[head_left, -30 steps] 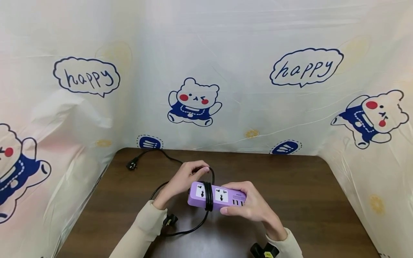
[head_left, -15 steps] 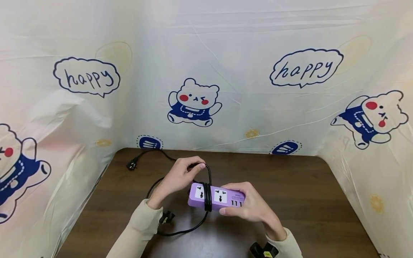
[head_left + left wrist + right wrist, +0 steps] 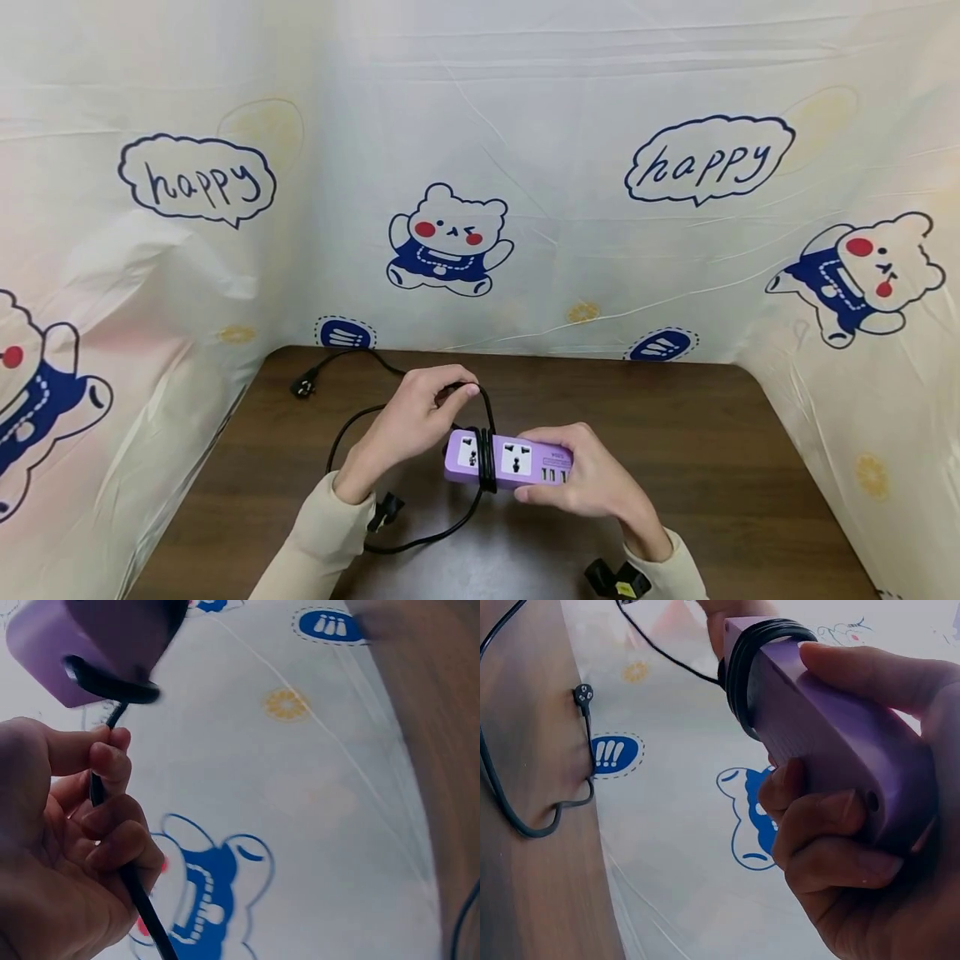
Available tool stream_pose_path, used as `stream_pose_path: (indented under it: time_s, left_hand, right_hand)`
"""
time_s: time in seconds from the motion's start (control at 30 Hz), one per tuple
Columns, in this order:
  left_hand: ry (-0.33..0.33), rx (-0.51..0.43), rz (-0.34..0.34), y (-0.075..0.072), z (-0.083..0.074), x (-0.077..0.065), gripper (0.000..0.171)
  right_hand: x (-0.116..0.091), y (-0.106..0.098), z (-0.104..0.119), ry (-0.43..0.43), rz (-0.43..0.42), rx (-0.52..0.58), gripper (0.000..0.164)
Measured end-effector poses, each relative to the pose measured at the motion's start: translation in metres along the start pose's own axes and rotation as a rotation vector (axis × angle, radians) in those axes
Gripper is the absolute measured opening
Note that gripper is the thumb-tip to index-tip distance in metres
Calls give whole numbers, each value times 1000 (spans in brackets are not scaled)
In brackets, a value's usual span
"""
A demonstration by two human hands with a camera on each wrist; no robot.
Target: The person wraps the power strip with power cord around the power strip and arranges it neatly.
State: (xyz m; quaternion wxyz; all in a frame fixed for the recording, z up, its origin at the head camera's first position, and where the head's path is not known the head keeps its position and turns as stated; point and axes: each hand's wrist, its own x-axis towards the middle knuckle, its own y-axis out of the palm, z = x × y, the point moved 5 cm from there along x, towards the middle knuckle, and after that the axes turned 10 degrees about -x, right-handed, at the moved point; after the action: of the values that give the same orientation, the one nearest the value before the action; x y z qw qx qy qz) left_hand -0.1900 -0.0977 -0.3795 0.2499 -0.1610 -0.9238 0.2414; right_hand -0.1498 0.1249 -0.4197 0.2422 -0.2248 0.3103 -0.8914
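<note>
In the head view a purple power strip is held above the table, several turns of its black cord wound round its body near the left end. My right hand grips the strip's right end, thumb on the near side; the right wrist view shows the fingers curled under the purple strip. Behind the strip's left end, my left hand pinches the cord between thumb and fingers. The left wrist view shows the black cord running through the curled left fingers.
The cord's plug lies at the back left of the brown wooden table. A loose loop of cord hangs in front of the strip and round by the left wrist. A white printed sheet encloses the table's back and sides.
My left hand has shifted slightly left with the cord, and the loop at its left has widened. The power strip and right hand stay almost in place.
</note>
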Motion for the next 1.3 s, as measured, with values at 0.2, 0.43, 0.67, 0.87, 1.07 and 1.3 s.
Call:
stream_pose_path:
  time_s: [0.2,0.43,0.67,0.87,1.07,1.3]
  left_hand:
    - [81,127,-46,4,-20,-4,11]
    - [77,247,-69,11,-30,-13,7]
    - [65,262,-120,21,-28,-19,12]
    - [58,213,-162,35,-26,-20,35]
    - [56,134,-217,46,-25,-25,43]
    - [60,64,-263,52,-24,-28,38]
  right_hand:
    - [1,1,1,9,-35,-57,44]
    - [3,10,-1,31,-80,-152,41]
    - [5,12,-4,58,-176,-274,42]
    - [3,7,-8,81,-308,-356,45]
    - [4,6,-9,77,-356,-364,44]
    - [6,4,-8,71,-368,-347,43]
